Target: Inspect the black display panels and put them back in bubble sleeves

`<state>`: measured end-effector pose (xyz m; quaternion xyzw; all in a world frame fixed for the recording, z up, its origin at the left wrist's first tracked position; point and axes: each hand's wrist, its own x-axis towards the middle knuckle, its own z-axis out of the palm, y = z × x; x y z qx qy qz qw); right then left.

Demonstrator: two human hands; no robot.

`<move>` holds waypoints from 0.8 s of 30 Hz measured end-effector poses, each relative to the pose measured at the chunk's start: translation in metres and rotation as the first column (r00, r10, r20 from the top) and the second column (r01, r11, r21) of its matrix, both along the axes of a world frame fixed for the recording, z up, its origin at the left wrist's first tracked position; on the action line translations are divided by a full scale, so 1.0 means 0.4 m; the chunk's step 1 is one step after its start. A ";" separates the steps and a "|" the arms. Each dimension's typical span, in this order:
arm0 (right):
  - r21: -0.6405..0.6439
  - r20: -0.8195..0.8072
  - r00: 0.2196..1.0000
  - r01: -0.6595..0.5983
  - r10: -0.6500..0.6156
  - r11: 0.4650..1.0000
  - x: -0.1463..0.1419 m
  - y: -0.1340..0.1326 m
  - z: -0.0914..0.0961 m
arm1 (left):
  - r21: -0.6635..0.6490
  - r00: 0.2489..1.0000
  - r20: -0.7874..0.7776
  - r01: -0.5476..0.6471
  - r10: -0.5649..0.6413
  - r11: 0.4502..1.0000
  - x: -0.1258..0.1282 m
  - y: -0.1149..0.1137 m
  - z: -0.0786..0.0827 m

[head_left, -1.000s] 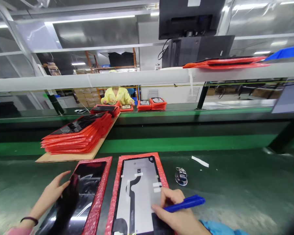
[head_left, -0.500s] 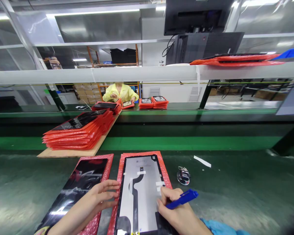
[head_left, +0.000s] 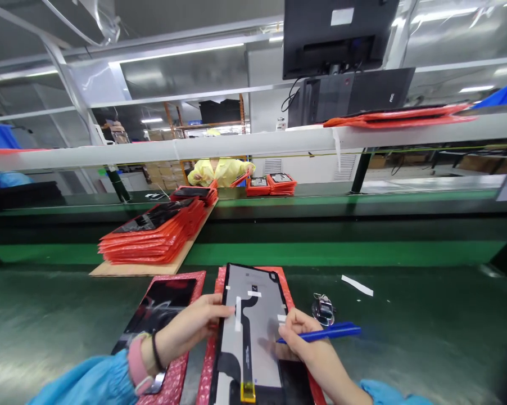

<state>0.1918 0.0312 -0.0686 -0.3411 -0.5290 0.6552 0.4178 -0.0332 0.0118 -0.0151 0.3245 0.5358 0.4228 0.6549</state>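
A tablet screen [head_left: 262,332], its silver back facing up with a black flex cable and white tape strips, lies over a red bubble-wrap sleeve [head_left: 207,368] in front of me. My left hand [head_left: 203,318] grips its left edge, thumb on top and fingers underneath; that edge looks slightly raised off the sleeve. In my right hand [head_left: 306,337] is a blue pen [head_left: 335,331], pointing left, while the fingertips touch the screen's right edge. To the left, another screen [head_left: 161,306] rests glossy side up on its own red bubble-wrap sleeve [head_left: 180,360], partly behind my left forearm.
A stack of red sleeves with screens [head_left: 152,239] stands on a wooden board [head_left: 181,259] at the back left. Right of my hand sit a metal tally counter [head_left: 323,309] and a white paper strip [head_left: 357,285]. Beyond the shelf rail, a person in yellow [head_left: 220,170] works beside more stacks.
My left hand has moved from beside the screen to gripping its left edge, and the screen has tilted a little. The pen has swung flatter in my right hand. The camera view has shifted.
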 end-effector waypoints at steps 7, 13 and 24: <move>0.165 0.014 1.000 0.009 -0.012 0.986 0.034 -0.003 0.052 | 0.162 0.995 -0.024 -0.089 0.094 0.983 0.056 0.005 0.004; 0.429 -0.066 0.945 0.317 -0.320 0.846 0.140 0.041 0.155 | 0.399 0.972 -0.050 -0.191 0.229 0.897 0.055 -0.004 0.043; 0.396 0.091 0.914 0.332 -0.396 0.856 0.090 0.023 0.217 | 0.549 0.928 0.059 -0.338 0.368 0.765 0.086 0.050 0.055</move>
